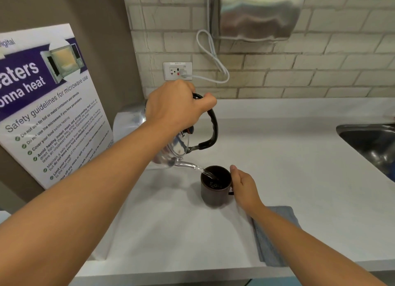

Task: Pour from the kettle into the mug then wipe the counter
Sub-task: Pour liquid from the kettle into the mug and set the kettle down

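My left hand (177, 106) fingers wrap the kettle (171, 151) handle, water streaming into the mug (214, 191). Right hand (243, 187) fingers close around the mug near the bench's front edge.

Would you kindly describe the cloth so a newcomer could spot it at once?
Start at the white counter and find the dark mug the right hand steadies. Just behind that forearm, near the front edge, lies a folded grey-blue cloth, the only soft, flat item there.

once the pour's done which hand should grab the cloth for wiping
Right, probably. The right hand only steadies the mug, and the grey cloth lies under that forearm; the left hand holds the tilted kettle.
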`<move>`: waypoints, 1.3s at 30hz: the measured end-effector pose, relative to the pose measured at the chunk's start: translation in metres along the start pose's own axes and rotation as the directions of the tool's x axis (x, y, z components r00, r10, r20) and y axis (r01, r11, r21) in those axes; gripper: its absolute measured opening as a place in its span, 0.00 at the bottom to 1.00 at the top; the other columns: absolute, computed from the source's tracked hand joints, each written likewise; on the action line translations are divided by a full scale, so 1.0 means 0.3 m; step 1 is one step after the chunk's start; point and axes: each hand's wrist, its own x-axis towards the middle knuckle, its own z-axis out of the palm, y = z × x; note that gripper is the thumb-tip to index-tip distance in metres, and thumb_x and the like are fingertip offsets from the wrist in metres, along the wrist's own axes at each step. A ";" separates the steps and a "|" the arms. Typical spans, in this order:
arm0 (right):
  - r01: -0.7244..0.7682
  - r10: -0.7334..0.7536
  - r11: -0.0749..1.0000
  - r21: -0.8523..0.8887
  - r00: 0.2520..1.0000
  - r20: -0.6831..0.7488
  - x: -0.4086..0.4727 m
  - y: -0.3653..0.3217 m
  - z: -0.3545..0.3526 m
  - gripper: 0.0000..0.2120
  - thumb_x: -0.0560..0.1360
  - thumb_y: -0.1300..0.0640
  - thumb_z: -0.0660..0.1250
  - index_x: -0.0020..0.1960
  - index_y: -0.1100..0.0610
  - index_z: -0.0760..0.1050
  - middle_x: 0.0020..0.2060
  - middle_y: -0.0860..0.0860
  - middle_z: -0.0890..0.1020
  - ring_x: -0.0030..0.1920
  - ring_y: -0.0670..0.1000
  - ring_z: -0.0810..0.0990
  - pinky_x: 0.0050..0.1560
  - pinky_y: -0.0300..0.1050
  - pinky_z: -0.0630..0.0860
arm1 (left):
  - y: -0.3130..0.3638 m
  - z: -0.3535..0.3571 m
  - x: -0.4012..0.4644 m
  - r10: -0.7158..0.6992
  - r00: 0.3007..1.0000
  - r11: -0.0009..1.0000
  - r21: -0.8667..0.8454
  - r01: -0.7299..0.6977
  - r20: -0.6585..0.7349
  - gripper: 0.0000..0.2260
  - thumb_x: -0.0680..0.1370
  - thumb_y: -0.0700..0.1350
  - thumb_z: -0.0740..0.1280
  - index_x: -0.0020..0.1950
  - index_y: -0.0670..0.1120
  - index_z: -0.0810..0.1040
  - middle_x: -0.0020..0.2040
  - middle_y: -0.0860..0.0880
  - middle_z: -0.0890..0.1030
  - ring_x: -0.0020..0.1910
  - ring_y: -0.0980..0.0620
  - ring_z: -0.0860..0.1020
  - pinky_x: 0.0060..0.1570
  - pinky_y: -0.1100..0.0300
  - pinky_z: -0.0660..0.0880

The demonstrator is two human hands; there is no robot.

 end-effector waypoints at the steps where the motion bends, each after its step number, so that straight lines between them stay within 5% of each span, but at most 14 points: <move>1: -0.001 0.001 1.000 0.004 1.000 0.002 0.000 0.000 0.000 0.22 0.82 0.49 0.52 0.32 0.58 0.60 0.29 0.55 0.63 0.31 0.49 0.63 0.34 0.45 0.62 | 0.004 0.000 0.003 0.015 1.000 1.000 0.007 -0.015 0.002 0.19 0.69 0.60 0.62 0.27 0.47 0.67 0.19 0.53 0.66 0.21 0.51 0.66 0.24 0.62 0.60; 9: 0.007 -0.007 1.000 0.002 1.000 0.001 0.004 0.008 0.001 0.22 0.82 0.50 0.52 0.31 0.57 0.58 0.27 0.52 0.63 0.28 0.46 0.61 0.31 0.40 0.61 | 0.019 0.004 0.009 0.051 0.999 0.999 -0.008 -0.051 0.000 0.20 0.70 0.60 0.62 0.27 0.46 0.67 0.21 0.52 0.65 0.21 0.51 0.65 0.24 0.62 0.63; 22: 0.038 -0.038 0.999 0.009 0.999 0.015 0.008 0.015 -0.004 0.23 0.83 0.49 0.52 0.31 0.57 0.60 0.26 0.50 0.65 0.25 0.43 0.63 0.28 0.30 0.65 | -0.124 0.033 -0.054 -0.274 0.962 0.869 -0.424 0.254 0.016 0.20 0.67 0.56 0.64 0.23 0.47 0.61 0.18 0.53 0.58 0.21 0.55 0.57 0.27 0.61 0.56; 29: 0.000 0.004 0.999 -0.035 0.993 0.117 0.037 0.018 -0.026 0.23 0.82 0.49 0.52 0.32 0.58 0.65 0.29 0.55 0.70 0.31 0.50 0.68 0.35 0.46 0.67 | -0.217 0.065 -0.100 -0.431 0.902 0.714 -0.605 0.353 0.019 0.20 0.67 0.54 0.65 0.20 0.48 0.60 0.19 0.55 0.56 0.22 0.55 0.55 0.23 0.62 0.53; 35: -0.040 0.046 0.998 -0.047 0.988 0.146 0.080 0.023 -0.046 0.23 0.81 0.49 0.55 0.31 0.59 0.68 0.25 0.52 0.74 0.24 0.42 0.71 0.31 0.31 0.69 | -0.283 0.090 -0.128 -0.618 0.780 0.493 -0.722 0.486 0.103 0.22 0.68 0.53 0.64 0.19 0.50 0.58 0.21 0.56 0.56 0.22 0.55 0.55 0.22 0.63 0.53; 39: -0.077 0.079 0.997 -0.020 0.985 0.150 0.096 0.032 -0.044 0.23 0.81 0.49 0.56 0.30 0.58 0.66 0.26 0.53 0.73 0.27 0.48 0.71 0.34 0.40 0.71 | -0.308 0.097 -0.130 -0.694 0.703 0.331 -0.798 0.504 0.156 0.21 0.69 0.52 0.65 0.23 0.52 0.56 0.25 0.51 0.57 0.24 0.54 0.55 0.26 0.58 0.53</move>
